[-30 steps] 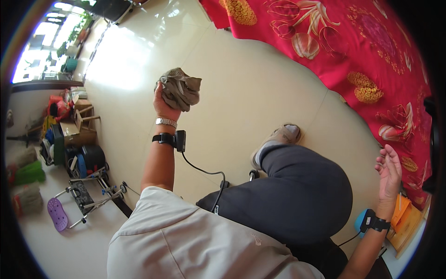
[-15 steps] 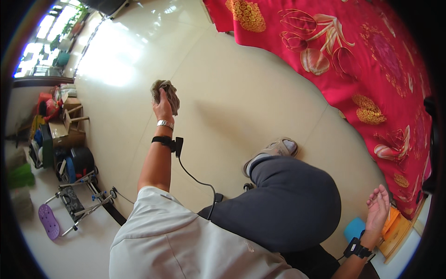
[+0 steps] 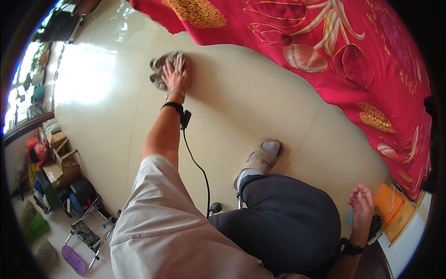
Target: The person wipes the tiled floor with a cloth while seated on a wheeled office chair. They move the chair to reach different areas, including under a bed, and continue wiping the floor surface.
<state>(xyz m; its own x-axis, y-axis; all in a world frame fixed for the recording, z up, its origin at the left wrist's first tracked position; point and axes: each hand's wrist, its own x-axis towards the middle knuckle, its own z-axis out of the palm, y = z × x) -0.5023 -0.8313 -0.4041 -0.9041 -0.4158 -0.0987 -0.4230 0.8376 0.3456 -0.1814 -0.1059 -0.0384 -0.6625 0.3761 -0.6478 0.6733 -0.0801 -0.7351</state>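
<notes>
On the pale tiled floor point(image 3: 232, 102), a crumpled grey-brown rag point(image 3: 159, 69) lies under my left hand point(image 3: 176, 74). The fingers stretch over the cloth and press down on it, and the palm side is hidden. My left arm reaches far forward, with a metal watch and a black strap at the wrist. Over at the lower right, my right hand point(image 3: 362, 202) is raised beside my knee. Its fingers are loosely bent and somewhat apart, with nothing seen in them. An orange object point(image 3: 388, 202) is close beside that hand.
A red flowered bed cover point(image 3: 297, 42) hangs along the far right. My sandalled foot point(image 3: 262, 160) stands mid-floor. At left are cardboard boxes point(image 3: 65, 172), a folding metal frame point(image 3: 93, 232) and a purple clog point(image 3: 73, 260). A black cable point(image 3: 204, 176) trails from my left wrist.
My left hand and the rag have moved farther forward, and the hand has turned to lie over the cloth. My view has shifted toward the bed. The right hand has moved slightly left.
</notes>
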